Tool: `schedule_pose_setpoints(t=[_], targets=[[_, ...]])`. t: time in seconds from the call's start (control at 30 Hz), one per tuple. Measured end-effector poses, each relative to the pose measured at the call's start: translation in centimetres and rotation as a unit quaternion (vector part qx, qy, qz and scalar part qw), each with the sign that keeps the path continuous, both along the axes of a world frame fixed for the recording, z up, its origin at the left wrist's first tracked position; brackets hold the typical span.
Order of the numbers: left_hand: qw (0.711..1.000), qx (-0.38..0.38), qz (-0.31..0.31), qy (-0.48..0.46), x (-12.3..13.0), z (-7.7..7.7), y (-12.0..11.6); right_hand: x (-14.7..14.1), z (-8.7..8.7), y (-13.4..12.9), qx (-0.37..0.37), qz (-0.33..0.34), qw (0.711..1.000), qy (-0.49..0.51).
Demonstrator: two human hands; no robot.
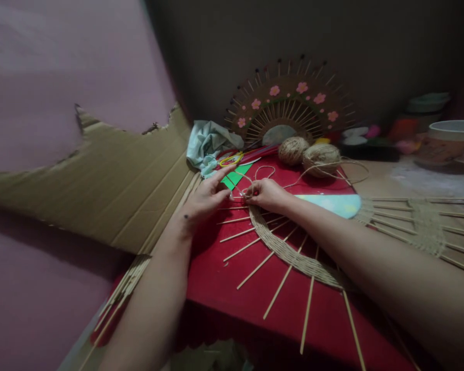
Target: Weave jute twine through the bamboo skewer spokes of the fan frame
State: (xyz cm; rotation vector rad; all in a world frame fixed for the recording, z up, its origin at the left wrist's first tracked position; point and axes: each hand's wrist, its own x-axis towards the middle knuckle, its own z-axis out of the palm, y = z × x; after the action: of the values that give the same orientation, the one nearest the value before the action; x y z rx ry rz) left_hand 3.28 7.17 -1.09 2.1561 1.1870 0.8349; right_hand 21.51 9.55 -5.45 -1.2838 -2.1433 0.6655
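Note:
A half-round fan frame of thin sticks with a woven twine band [288,253] lies on the red cloth [216,281]. At the band's upper left end my right hand [266,195] pinches the twine, fingers closed. My left hand [211,198] is just left of it, its index finger stretched out and its thumb apart, near the stick tips. A loop of twine [265,167] rises beyond my right hand. It trails toward two twine balls, one at the left [293,150] and one at the right [322,158]. A pale blue painted piece [332,205] is partly under my right forearm.
Behind stands a decorated fan [302,88] with pink flowers. Scissors with yellow handles [232,158], a green sheet [237,175] and a crumpled cloth [211,144] lie at the back. Cardboard [131,175] leans at the left; a pot [450,141] stands at the right.

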Motion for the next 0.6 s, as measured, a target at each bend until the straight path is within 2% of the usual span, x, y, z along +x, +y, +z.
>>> schedule_pose_setpoints(t=[0.1, 0.2, 0.3, 0.4, 0.5, 0.57, 0.6], targets=[[0.976, 0.147, 0.100, 0.129, -0.5, -1.4, 1.5, 0.0, 0.1, 0.0, 0.002, -0.001, 1.000, -0.007], [0.947, 0.206, 0.191, 0.158, -1.3, -2.0, 2.6, 0.0, 0.2, 0.0, 0.004, -0.006, 1.000, -0.013], [0.927, 0.192, 0.260, 0.188, -2.0, -1.7, 2.8, 0.0, 0.3, 0.0, 0.005, -0.006, 1.000, -0.018], [0.914, 0.148, 0.266, 0.268, -2.3, -0.8, 2.2, 0.0, 0.4, -0.1, 0.005, -0.006, 1.000, -0.019], [0.888, 0.082, 0.287, 0.349, -2.2, -0.1, 1.3, 0.0, 0.4, 0.0, 0.002, -0.007, 1.000, -0.020], [0.878, 0.066, 0.315, 0.353, -1.9, 0.2, 1.0, 0.0, 0.4, -0.1, 0.002, -0.008, 1.000, -0.021], [0.884, 0.065, 0.317, 0.338, -1.7, 0.2, 0.9, 0.0, 0.4, -0.1, 0.002, -0.009, 1.000, -0.021]])
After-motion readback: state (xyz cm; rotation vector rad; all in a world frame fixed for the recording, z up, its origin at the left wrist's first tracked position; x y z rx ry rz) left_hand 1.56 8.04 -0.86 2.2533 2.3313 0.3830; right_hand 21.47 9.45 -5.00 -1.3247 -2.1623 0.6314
